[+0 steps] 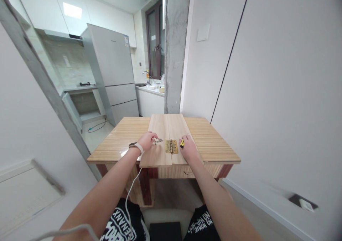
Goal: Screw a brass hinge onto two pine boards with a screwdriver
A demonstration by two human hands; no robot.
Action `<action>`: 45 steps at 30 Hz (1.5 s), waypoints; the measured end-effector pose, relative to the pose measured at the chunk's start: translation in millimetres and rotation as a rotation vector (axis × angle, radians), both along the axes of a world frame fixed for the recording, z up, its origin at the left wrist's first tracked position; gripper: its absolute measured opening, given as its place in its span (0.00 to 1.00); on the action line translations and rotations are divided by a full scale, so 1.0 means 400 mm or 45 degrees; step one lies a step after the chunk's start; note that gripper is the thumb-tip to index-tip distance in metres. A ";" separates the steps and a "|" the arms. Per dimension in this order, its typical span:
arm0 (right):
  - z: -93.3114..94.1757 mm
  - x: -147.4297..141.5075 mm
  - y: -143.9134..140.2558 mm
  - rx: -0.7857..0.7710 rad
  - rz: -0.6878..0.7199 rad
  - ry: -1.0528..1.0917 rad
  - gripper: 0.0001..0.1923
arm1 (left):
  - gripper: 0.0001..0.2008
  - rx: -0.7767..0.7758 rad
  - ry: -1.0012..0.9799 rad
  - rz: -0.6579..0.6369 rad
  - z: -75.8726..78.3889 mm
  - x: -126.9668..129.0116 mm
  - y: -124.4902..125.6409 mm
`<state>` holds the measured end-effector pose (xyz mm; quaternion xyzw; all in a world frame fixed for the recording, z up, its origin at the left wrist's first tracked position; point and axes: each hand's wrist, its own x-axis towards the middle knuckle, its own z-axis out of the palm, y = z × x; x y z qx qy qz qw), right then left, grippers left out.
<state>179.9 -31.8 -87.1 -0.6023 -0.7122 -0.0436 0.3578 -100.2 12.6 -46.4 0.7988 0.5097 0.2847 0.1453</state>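
Observation:
Two pale wooden boards (162,130) lie side by side on a striped wooden table (213,141). A brass hinge (171,146) sits across their seam near the front edge. My left hand (146,141), with a band on the wrist, rests on the left board just left of the hinge and pinches small metal screws (158,140). My right hand (189,149) rests on the right board just right of the hinge, closed around a yellow and black tool (182,143), probably a screwdriver; most of it is hidden in the hand.
A white wall (267,73) runs close along the table's right side, with a concrete pillar (175,48) behind the table. To the left, a doorway opens on a kitchen with a grey fridge (114,70). A white cable (130,194) hangs by my left arm.

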 end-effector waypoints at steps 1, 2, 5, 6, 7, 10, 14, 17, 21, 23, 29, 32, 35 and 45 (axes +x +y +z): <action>0.000 0.000 0.000 -0.015 -0.006 -0.007 0.13 | 0.13 -0.002 0.062 -0.060 -0.004 -0.008 -0.003; 0.001 0.001 0.000 -0.027 -0.016 -0.011 0.13 | 0.14 0.007 0.104 -0.087 -0.008 -0.012 -0.007; -0.001 0.003 0.003 -0.042 -0.034 -0.023 0.13 | 0.13 0.004 0.197 -0.161 -0.017 -0.014 -0.011; -0.002 0.003 0.004 -0.046 -0.034 -0.027 0.13 | 0.13 -0.009 0.211 -0.172 -0.020 -0.013 -0.012; -0.003 0.004 0.005 -0.050 -0.033 -0.030 0.14 | 0.12 -0.023 0.216 -0.176 -0.022 -0.012 -0.012; -0.006 0.004 0.007 -0.072 -0.042 -0.036 0.14 | 0.09 -0.036 0.192 -0.175 -0.028 -0.008 -0.014; -0.008 0.005 0.007 -0.095 -0.056 -0.056 0.15 | 0.05 0.024 0.081 -0.186 -0.032 0.007 -0.024; -0.009 0.005 0.007 -0.081 -0.055 -0.067 0.14 | 0.05 0.076 -0.055 -0.198 -0.031 0.040 -0.029; -0.007 0.005 0.008 -0.086 -0.062 -0.071 0.14 | 0.06 0.050 -0.293 -0.192 -0.029 0.107 -0.026; -0.004 0.006 0.008 -0.102 -0.071 -0.079 0.14 | 0.09 0.035 -0.409 -0.191 -0.029 0.144 -0.021; 0.009 0.012 -0.001 -0.113 0.126 -0.150 0.12 | 0.04 -0.020 -0.501 -0.061 -0.049 0.223 -0.004; 0.014 0.018 -0.006 -0.114 0.267 -0.172 0.11 | 0.04 -0.026 -0.543 0.011 -0.063 0.239 0.006; 0.014 0.024 -0.008 -0.131 0.345 -0.126 0.18 | 0.04 -0.002 -0.517 0.004 -0.072 0.244 0.016; 0.000 0.033 0.004 -0.169 0.483 0.045 0.22 | 0.06 -0.007 -0.565 -0.030 -0.065 0.277 0.024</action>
